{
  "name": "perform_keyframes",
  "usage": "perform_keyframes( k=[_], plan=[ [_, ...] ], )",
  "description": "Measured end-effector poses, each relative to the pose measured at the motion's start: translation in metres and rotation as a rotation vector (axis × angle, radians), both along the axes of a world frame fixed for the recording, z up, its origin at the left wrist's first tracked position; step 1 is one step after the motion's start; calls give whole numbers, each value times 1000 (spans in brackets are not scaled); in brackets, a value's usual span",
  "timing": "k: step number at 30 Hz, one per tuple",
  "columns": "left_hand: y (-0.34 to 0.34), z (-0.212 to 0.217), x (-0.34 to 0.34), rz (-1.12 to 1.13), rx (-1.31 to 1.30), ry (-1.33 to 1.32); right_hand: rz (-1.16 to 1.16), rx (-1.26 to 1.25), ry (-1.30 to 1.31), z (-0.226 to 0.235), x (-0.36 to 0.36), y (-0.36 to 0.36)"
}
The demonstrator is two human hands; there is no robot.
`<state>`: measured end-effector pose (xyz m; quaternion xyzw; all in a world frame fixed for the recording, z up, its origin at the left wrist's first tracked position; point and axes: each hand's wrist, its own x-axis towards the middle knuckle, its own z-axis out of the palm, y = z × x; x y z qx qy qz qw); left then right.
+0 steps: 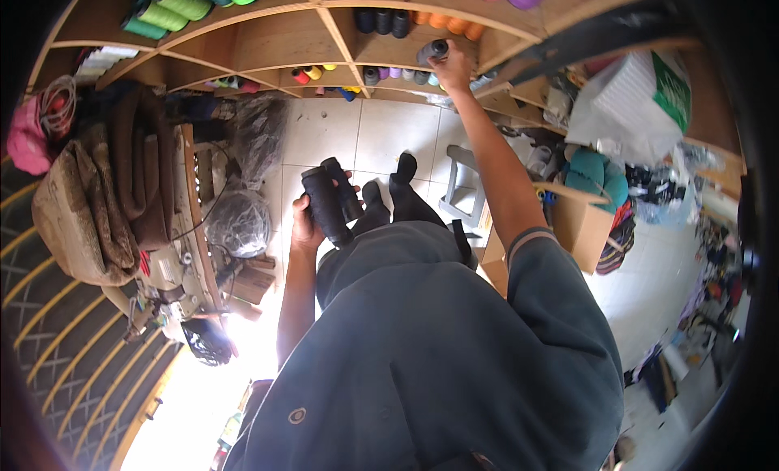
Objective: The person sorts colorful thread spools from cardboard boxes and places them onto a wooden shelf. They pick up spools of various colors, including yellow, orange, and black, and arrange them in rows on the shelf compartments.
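Observation:
My left hand (304,227) is closed round two cones of black thread in front of my body. The nearer black thread cone (326,207) lies against the other black cone (345,191), with fingertips showing at its far side. My right arm stretches up to the shelf, where my right hand (454,68) grips a dark grey thread cone (428,54). That cone is tilted in front of a compartment. Black thread cones (383,22) and orange thread cones (446,22) stand just behind it. Part of my right fingers is hidden.
A wooden shelf (268,45) with thread cones of several colours spans the far side. Rolled brown fabric (122,187) and a sewing machine (166,272) are at left. To the right are a grey stool (462,183), an open cardboard box (580,227) and a plastic bag (621,106).

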<state>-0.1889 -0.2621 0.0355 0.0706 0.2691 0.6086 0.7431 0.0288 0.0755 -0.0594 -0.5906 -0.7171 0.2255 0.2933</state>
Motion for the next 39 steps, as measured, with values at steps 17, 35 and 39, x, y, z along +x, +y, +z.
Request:
perform_keyframes(
  k=[17,35,39],
  plan=[
    [2,7,11,263,-105,34,220,-39,-122,-118,-31,127],
    [83,17,-59,-183,-26,13,458,-937,644,79,-60,-106],
    [103,-7,-66,-328,-21,58,496,-973,790,122,-78,-174]
  ],
)
